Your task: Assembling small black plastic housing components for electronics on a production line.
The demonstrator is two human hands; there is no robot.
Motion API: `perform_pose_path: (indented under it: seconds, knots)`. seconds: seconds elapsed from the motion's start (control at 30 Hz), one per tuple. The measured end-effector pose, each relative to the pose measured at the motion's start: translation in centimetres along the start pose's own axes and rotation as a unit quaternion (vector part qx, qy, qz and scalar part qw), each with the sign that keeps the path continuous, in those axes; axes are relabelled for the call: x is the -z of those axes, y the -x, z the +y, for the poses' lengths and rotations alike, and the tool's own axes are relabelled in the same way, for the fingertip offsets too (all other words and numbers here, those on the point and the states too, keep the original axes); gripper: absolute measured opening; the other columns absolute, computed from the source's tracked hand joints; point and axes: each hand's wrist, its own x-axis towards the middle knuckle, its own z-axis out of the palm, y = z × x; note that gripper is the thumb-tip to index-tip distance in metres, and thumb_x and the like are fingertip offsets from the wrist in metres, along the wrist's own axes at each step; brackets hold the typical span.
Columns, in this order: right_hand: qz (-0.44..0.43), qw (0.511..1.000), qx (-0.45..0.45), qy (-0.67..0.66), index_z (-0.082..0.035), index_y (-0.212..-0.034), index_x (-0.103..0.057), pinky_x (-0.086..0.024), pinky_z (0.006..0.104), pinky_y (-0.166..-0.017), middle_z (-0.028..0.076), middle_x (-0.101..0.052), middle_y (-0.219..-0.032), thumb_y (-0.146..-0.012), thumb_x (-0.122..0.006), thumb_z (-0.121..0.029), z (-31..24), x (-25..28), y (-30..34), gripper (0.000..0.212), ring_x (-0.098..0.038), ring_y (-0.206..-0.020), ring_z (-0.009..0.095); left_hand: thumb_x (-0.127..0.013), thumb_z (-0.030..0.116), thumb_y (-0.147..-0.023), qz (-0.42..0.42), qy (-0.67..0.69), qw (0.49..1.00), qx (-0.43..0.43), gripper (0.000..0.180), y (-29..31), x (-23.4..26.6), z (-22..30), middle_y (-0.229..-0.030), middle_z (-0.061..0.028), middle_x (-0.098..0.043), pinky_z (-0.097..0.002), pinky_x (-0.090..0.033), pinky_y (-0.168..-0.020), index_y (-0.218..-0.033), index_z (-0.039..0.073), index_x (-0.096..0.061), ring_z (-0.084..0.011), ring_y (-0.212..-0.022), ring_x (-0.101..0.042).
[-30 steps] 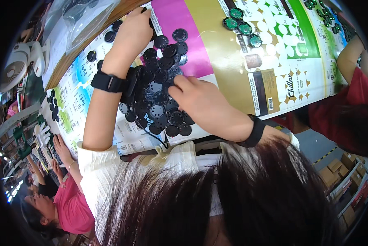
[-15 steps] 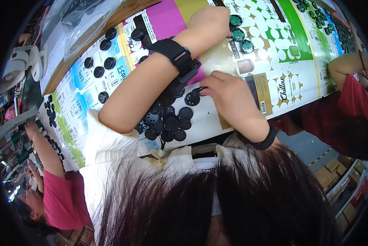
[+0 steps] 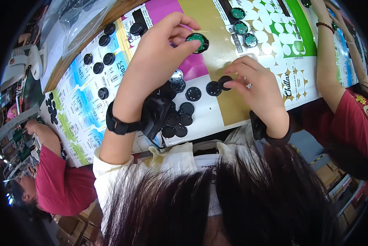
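Observation:
My left hand [image 3: 163, 53] is raised over the magenta part of the table cover, pinching a round black piece with a green circuit board [image 3: 197, 41] between thumb and fingers. Nearer the middle, my right hand [image 3: 257, 86] grips the edge of a small black disc [image 3: 224, 82]. Beside it, partly overlapped by it in view, lies another black disc [image 3: 213, 88]. A single disc [image 3: 193, 94] sits to the left of that. Below my left wrist spreads a pile of black discs [image 3: 186, 109], partly hidden by the dark device strapped there.
Three round green-board pieces [image 3: 240, 28] lie in a row at the far middle. Several black ring-shaped parts [image 3: 109, 58] stand at the left. A wooden strip [image 3: 65, 67] edges the table. Co-workers sit on both sides; one's arm [image 3: 329, 61] reaches in at right.
My left hand has come back from the green-board row and now holds one piece up. My right hand has moved right with a disc. The co-worker's arm at right reaches farther in.

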Motion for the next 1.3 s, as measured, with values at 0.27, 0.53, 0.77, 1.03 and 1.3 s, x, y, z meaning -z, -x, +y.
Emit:
perform_pose_path:
  seconds: [0.27,0.53,0.77,1.03,1.3]
  knots:
    - [-0.085,0.991,0.04,0.097,-0.006,-0.084,-0.055,-0.044,0.0357,-0.064,0.009,-0.051,-0.084,-0.067,-0.06,-0.006,1.3,-1.2,-0.1,0.018,-0.054,-0.076,0.028,-0.046,0.0,-0.082,-0.01,0.24,0.969,0.052,0.025,3.1,-1.1,0.5,-0.084,-0.0053,-0.055,-0.0194,-0.045,-0.06,-0.107,-0.002,-0.047,-0.0108,-0.069,-0.055]
    - [-0.062,0.996,0.03,0.058,-0.004,-0.083,-0.052,-0.044,0.0363,-0.066,0.009,-0.051,-0.083,-0.067,-0.06,-0.006,0.4,-0.2,0.7,0.018,-0.054,-0.078,0.028,-0.046,-0.002,-0.082,0.013,0.259,0.965,0.045,0.025,4.2,-1.2,0.7,-0.088,-0.0078,-0.055,-0.0218,-0.048,-0.063,-0.107,-0.003,-0.047,-0.0119,-0.071,-0.057]
    - [-0.095,0.988,0.005,0.121,-0.003,-0.086,-0.052,-0.045,0.0338,-0.064,0.01,-0.054,-0.079,-0.066,-0.061,-0.004,0.3,-0.4,1.6,0.022,-0.055,-0.073,0.027,-0.049,-0.005,-0.08,0.009,0.283,0.959,0.023,0.029,4.4,-2.0,1.1,-0.091,-0.0064,-0.055,-0.0217,-0.047,-0.069,-0.109,-0.002,-0.046,-0.0107,-0.077,-0.056]
    - [0.062,0.917,-0.062,-0.388,0.004,-0.079,-0.055,-0.048,0.0188,-0.058,0.008,-0.06,-0.07,-0.072,-0.06,0.003,-4.1,2.3,0.8,0.009,-0.059,-0.064,0.01,-0.053,-0.007,-0.077,0.023,0.332,0.943,0.026,0.035,5.5,-2.6,2.6,-0.095,-0.0064,-0.054,-0.0218,-0.043,-0.077,-0.111,-0.002,-0.045,-0.0102,-0.087,-0.053]
    - [0.141,0.966,0.113,-0.186,-0.001,-0.094,-0.059,-0.049,0.0219,-0.058,0.007,-0.058,-0.076,-0.067,-0.063,0.005,-4.9,1.7,0.2,0.028,-0.058,-0.064,0.012,-0.052,-0.004,-0.08,0.074,0.296,0.952,-0.031,0.025,5.9,-3.4,3.6,-0.096,-0.0086,-0.056,-0.0214,-0.048,-0.072,-0.104,-0.004,-0.049,-0.0116,-0.087,-0.056]
